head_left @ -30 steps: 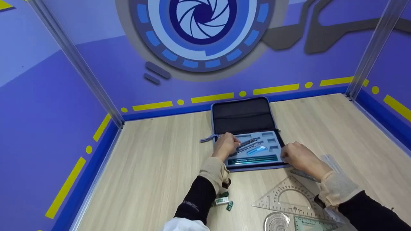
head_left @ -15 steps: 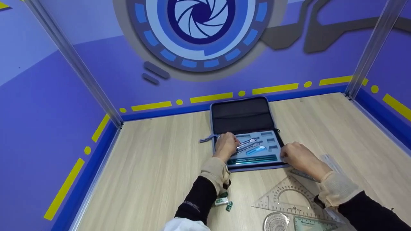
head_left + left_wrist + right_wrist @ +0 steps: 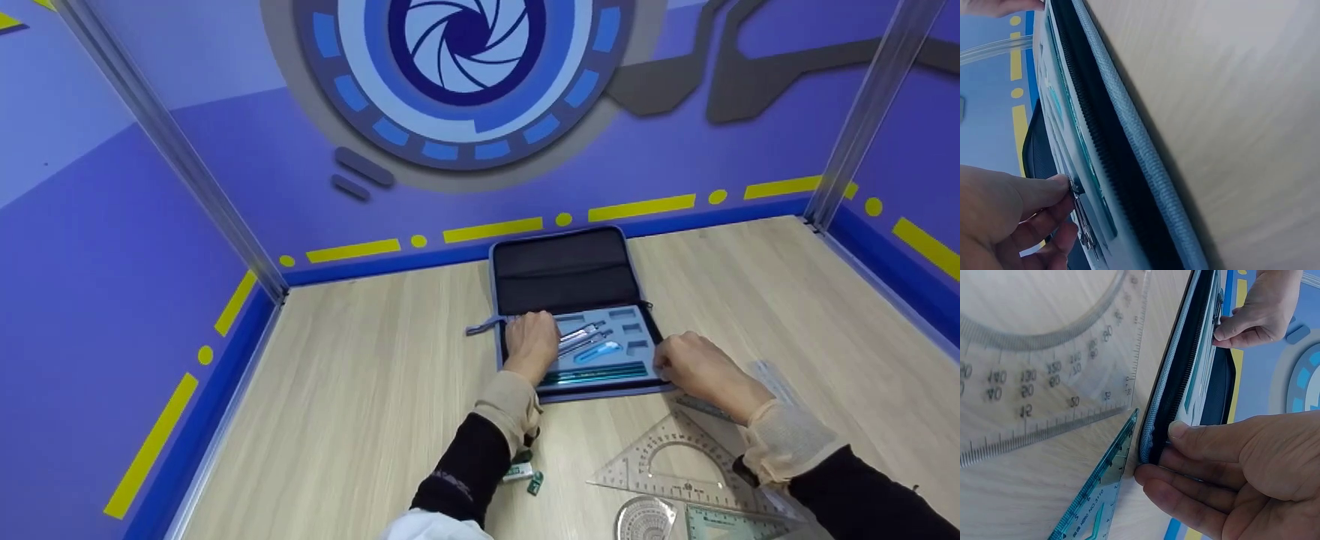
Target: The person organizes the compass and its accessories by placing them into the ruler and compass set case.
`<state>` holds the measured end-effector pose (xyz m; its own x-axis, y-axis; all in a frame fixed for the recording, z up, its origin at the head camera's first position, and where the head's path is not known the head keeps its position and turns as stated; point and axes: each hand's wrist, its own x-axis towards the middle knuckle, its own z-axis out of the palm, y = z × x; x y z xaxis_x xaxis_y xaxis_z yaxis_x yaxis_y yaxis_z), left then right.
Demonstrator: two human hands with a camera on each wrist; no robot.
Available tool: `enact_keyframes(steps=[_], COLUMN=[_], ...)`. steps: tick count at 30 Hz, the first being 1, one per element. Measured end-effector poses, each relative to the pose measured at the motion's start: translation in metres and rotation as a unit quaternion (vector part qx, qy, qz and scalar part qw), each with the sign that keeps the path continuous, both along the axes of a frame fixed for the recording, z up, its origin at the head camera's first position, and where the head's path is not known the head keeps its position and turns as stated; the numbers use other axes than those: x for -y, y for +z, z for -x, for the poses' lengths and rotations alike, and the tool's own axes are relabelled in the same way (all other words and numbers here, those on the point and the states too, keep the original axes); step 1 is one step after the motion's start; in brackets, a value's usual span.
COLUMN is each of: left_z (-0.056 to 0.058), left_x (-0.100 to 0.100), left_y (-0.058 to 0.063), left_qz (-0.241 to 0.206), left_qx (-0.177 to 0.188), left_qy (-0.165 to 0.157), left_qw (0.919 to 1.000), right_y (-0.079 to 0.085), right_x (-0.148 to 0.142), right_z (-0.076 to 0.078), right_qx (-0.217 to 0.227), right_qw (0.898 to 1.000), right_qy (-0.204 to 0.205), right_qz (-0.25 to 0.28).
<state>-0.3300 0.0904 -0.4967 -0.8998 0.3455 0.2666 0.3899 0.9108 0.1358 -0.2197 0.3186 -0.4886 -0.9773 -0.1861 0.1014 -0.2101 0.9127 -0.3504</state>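
A zipped geometry set case (image 3: pixel 566 270) lies unfolded, its light-blue moulded tray (image 3: pixel 611 331) facing up. Two slim metal drawing instruments, which look like compasses (image 3: pixel 583 331), lie slantwise in the tray. My left hand (image 3: pixel 533 343) pinches the end of a metal compass (image 3: pixel 1085 225) between thumb and fingertips over the tray's left side. The case's front right corner is held by my right hand (image 3: pixel 1213 467), thumb on top and fingers against the outer side. Dark green pencils (image 3: pixel 600 373) fill the front slot, partly behind the left hand. A small light-blue piece (image 3: pixel 598 352) sits behind them.
A clear set square (image 3: pixel 637 457), a protractor (image 3: pixel 643 519), a green-tinted set square (image 3: pixel 724 521) and a clear ruler (image 3: pixel 772 379) lie near the right forearm. An eraser (image 3: pixel 517 472) and a green sharpener-like piece (image 3: pixel 535 484) lie by the left sleeve. Printed panels (image 3: pixel 337 225) enclose the table.
My left hand has turned and shifted slightly, now covering the left ends of the pencils. The compasses have tilted a little and catch more light. My right hand stays at the case corner.
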Motion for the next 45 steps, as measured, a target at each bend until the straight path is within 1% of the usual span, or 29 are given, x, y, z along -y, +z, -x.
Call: enact_keyframes(steps=[6,10,15,20,24,28,31,35,37,40,45], left_z=[-0.001,-0.001,0.000,-0.001,-0.003,-0.008,-0.014,-0.024,-0.031,-0.041,-0.064], left_x=[0.006,0.010,0.017,0.033,0.050,0.070,0.084,0.102,0.110,0.122,0.147], left_y=[0.000,0.000,0.004,0.010,0.015,0.020,0.023,0.029,0.032,0.038,0.044], left_qz=[-0.019,-0.030,-0.035,-0.045,-0.068,-0.096,-0.101,-0.085,-0.078,-0.072,-0.078], left_qx=[0.026,0.050,0.084,0.111,0.131,0.150,0.169,0.186,0.189,0.184,0.170], left_qy=[-0.019,-0.014,-0.007,-0.004,-0.019,-0.055,-0.087,-0.117,-0.121,-0.126,-0.124], left_qw=[0.9993,0.9982,0.9958,0.9928,0.9889,0.9825,0.9765,0.9719,0.9712,0.9721,0.9744], right_y=[0.000,0.000,0.000,0.000,0.000,0.001,0.001,0.001,0.001,0.000,0.000], right_x=[0.000,0.000,0.000,0.000,0.000,0.000,-0.001,-0.001,-0.001,-0.001,-0.001], right_z=[0.000,0.000,0.000,0.000,0.000,0.000,0.000,0.000,0.001,0.001,0.002], right_qx=[-0.008,-0.003,0.006,-0.003,-0.004,0.004,0.014,0.015,0.016,0.022,0.018], right_qw=[1.000,1.000,1.000,1.000,1.000,1.000,1.000,1.000,1.000,1.000,1.000], right_qy=[-0.001,-0.003,-0.007,0.001,0.000,-0.002,-0.004,-0.005,-0.005,-0.005,-0.002], right_qz=[0.001,0.001,0.000,-0.002,-0.001,0.003,0.006,0.005,0.003,0.002,0.000])
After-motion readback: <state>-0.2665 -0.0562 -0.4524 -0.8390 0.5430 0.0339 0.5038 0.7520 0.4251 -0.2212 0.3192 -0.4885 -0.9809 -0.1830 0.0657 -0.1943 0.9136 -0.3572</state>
